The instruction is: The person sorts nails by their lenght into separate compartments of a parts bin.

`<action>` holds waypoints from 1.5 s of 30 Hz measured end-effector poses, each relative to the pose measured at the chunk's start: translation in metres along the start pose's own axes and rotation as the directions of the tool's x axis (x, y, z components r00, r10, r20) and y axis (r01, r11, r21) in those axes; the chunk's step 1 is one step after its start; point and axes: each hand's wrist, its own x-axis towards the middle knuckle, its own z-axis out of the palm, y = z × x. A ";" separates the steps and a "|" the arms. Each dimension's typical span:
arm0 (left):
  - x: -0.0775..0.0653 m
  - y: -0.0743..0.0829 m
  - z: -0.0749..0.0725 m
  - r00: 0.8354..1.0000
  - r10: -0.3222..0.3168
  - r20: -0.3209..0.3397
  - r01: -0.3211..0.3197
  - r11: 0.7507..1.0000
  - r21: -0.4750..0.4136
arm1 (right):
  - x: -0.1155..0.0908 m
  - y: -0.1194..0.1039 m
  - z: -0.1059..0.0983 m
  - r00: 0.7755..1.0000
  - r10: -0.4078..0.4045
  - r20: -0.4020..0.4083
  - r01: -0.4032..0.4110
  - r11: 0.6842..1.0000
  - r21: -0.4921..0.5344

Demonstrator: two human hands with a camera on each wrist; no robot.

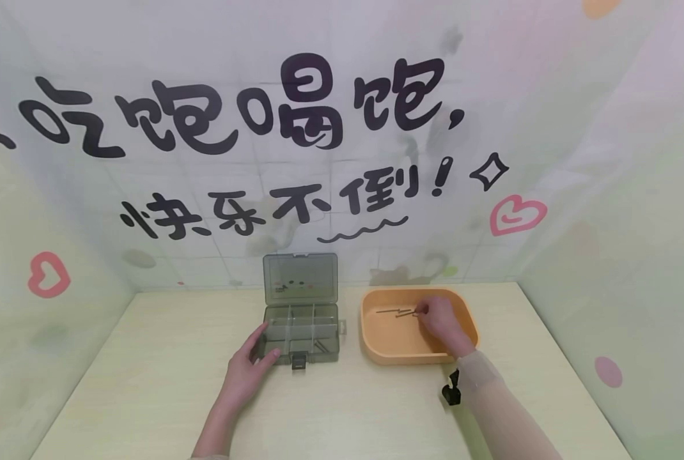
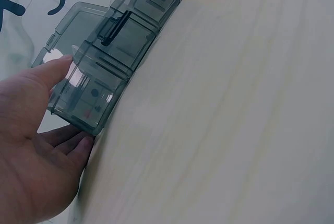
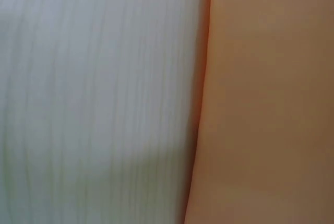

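My left hand (image 1: 247, 370) holds the left side of a grey see-through compartment box (image 1: 329, 358), whose lid (image 1: 300, 276) stands raised at the back. In the left wrist view, the thumb lies over the box's edge while the other fingers curl at its lower corner. A few thin metal screws or nails (image 1: 320, 345) lie in the front right compartment. Inside an orange tray (image 1: 385, 342), several similar thin pieces (image 1: 385, 311) lie near the back. My right hand (image 1: 442, 321) reaches in, its fingertips right at their ends; I cannot tell whether it pinches one.
Both containers stand on a pale wood-grain table (image 1: 163, 364), side by side with a gap between. A printed wall sheet (image 1: 233, 185) rises behind them. A black clip-like object (image 1: 451, 391) shows beside the right sleeve. The right wrist view holds only tabletop and tray side.
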 end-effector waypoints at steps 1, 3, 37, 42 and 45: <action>0.000 0.000 0.000 1.000 0.001 -0.001 0.000 1.000 0.001 | 0.000 0.000 0.000 1.000 -0.001 0.002 0.001 1.000 -0.006; 0.001 -0.001 0.000 1.000 0.001 -0.003 -0.001 1.000 0.001 | 0.001 -0.001 0.001 1.000 -0.006 0.003 0.006 1.000 -0.019; 0.001 -0.003 0.002 1.000 0.014 -0.012 -0.014 1.000 0.013 | -0.006 -0.023 -0.007 0.995 -0.070 0.073 0.062 0.992 0.107; 0.000 -0.002 0.001 1.000 0.001 -0.008 -0.001 1.000 0.004 | -0.003 -0.028 -0.006 0.990 -0.128 0.057 0.122 0.988 0.094; 0.000 -0.002 0.001 1.000 -0.002 -0.011 0.002 1.000 0.005 | -0.003 -0.034 -0.008 0.991 -0.122 0.054 0.115 0.987 0.110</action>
